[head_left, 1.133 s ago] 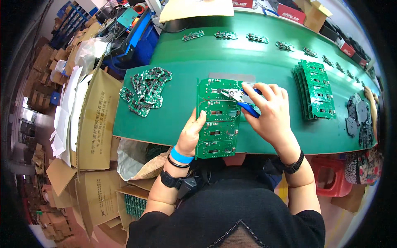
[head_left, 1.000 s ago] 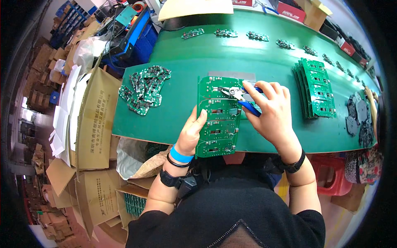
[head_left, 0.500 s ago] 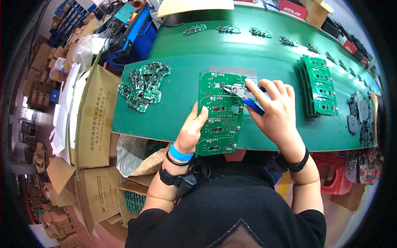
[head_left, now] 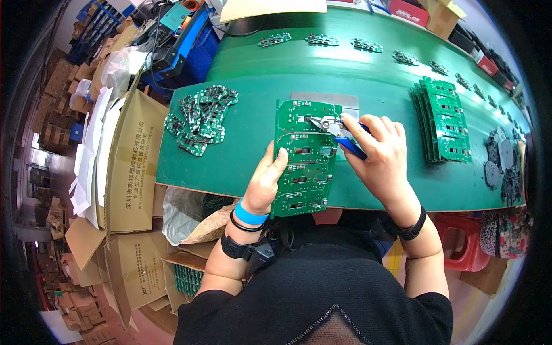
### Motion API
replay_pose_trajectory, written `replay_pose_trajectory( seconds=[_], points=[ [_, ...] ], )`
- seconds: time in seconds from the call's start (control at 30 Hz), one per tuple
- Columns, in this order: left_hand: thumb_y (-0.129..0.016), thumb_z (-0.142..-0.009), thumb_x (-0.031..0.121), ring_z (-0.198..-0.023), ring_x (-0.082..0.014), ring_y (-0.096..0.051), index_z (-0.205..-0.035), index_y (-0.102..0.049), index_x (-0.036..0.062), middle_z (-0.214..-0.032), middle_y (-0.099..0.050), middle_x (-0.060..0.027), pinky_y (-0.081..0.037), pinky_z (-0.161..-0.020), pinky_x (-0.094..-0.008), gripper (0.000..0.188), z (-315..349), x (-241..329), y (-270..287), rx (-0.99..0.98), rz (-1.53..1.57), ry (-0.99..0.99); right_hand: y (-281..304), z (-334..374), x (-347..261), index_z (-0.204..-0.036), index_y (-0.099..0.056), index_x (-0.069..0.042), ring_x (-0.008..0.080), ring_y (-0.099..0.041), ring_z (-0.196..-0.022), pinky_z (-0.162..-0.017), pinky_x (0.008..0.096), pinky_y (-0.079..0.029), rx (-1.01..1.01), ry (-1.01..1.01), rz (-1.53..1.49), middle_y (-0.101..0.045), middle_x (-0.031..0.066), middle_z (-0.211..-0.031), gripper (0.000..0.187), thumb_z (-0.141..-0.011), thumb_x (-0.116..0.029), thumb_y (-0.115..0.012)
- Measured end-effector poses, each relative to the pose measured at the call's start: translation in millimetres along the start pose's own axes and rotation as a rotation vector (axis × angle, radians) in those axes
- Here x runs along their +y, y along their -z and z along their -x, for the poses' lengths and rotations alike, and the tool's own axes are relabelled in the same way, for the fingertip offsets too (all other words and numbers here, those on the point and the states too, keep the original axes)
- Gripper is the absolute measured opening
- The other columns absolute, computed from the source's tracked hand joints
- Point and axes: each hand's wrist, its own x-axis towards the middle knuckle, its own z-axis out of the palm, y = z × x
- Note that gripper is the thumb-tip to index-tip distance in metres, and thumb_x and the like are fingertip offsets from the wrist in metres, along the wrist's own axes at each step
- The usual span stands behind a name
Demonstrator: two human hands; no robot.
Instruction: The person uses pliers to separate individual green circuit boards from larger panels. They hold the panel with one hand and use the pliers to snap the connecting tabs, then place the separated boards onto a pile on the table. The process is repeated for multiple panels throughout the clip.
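Upright over the table's front edge stands a green circuit board panel (head_left: 303, 187) made of several joined sections. My left hand (head_left: 267, 179) grips its left edge, thumb on the front face. In my right hand (head_left: 376, 152) is a pair of blue-handled side cutters (head_left: 349, 144), fingers wrapped around the handles. The metal jaws lie against the top section, near a small component; whether they are closed on it is too small to tell. A flat grey plate (head_left: 349, 102) shows behind the panel.
A pile of separate circuit boards (head_left: 202, 119) lies at left, and stacked panels (head_left: 444, 121) stand at right. Several boards (head_left: 322, 40) sit in a row on the green belt (head_left: 259, 60) behind. An open cardboard box (head_left: 135, 164) stands left of the table; a red stool (head_left: 463, 244) is below right.
The cutters' jaws have shifted slightly on the top section and look closer together. The row of boards on the belt has moved a little to the right. My left hand stays put.
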Motion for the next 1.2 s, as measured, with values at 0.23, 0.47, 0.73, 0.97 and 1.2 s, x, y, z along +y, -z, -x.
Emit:
replay_pose_trajectory(
  seconds=[0.23,0.47,0.73,0.97,1.2],
  points=[
    [-0.029,-0.098,0.036,-0.103,-0.0312,-0.056,-0.136,-0.029,0.0052,-0.127,-0.047,-0.0167,-0.052,-0.081,-0.0450,0.049,1.8,2.1,11.9,0.000,0.369,0.074,13.9,2.5,6.5,-0.106,-0.063,-0.010,0.0254,-0.054,-0.083,-0.073,0.0354,-0.039,0.036,-0.107,-0.093,-0.057,0.0083,-0.090,0.044,-0.064,-0.014,-0.073],
    [-0.032,-0.095,0.043,-0.099,-0.0379,-0.059,-0.138,-0.026,0.0000,-0.143,-0.022,-0.0259,-0.057,-0.070,-0.0397,0.061,-5.2,-13.6,23.3,-0.199,0.699,0.038,3.9,12.4,-4.4,-0.110,-0.059,-0.015,0.0211,-0.051,-0.084,-0.073,0.0358,-0.037,-0.139,-0.070,-0.051,-0.054,0.0031,-0.091,0.045,-0.067,-0.019,-0.070],
    [-0.031,-0.095,0.045,-0.093,-0.0376,-0.061,-0.138,-0.027,0.0028,-0.141,-0.027,-0.0247,-0.056,-0.074,-0.0443,0.060,-5.0,-7.4,12.6,-0.167,0.719,0.024,5.5,16.1,-6.2,-0.112,-0.057,-0.013,0.0240,-0.051,-0.089,-0.079,0.0368,-0.036,-0.114,-0.069,-0.050,-0.054,0.0073,-0.095,0.050,-0.064,-0.020,-0.071],
    [-0.027,-0.096,0.046,-0.105,-0.0354,-0.056,-0.135,-0.031,0.0041,-0.126,-0.047,-0.0205,-0.050,-0.086,-0.0490,0.057,-2.6,-1.9,13.9,0.022,0.257,0.014,19.7,16.9,0.5,-0.112,-0.058,-0.010,0.0260,-0.051,-0.093,-0.083,0.0390,-0.035,-0.047,-0.098,-0.139,-0.054,0.0084,-0.099,0.052,-0.061,-0.017,-0.068],
    [-0.025,-0.099,0.033,-0.107,-0.0291,-0.055,-0.132,-0.031,0.0056,-0.123,-0.049,-0.0168,-0.051,-0.087,-0.0430,0.043,-4.7,0.8,-4.2,0.052,-0.007,-0.128,12.8,9.0,-18.1,-0.113,-0.057,-0.012,0.0239,-0.049,-0.093,-0.083,0.0399,-0.035,-0.119,-0.008,-0.081,-0.053,0.0056,-0.100,0.053,-0.063,-0.022,-0.069]
  ],
)
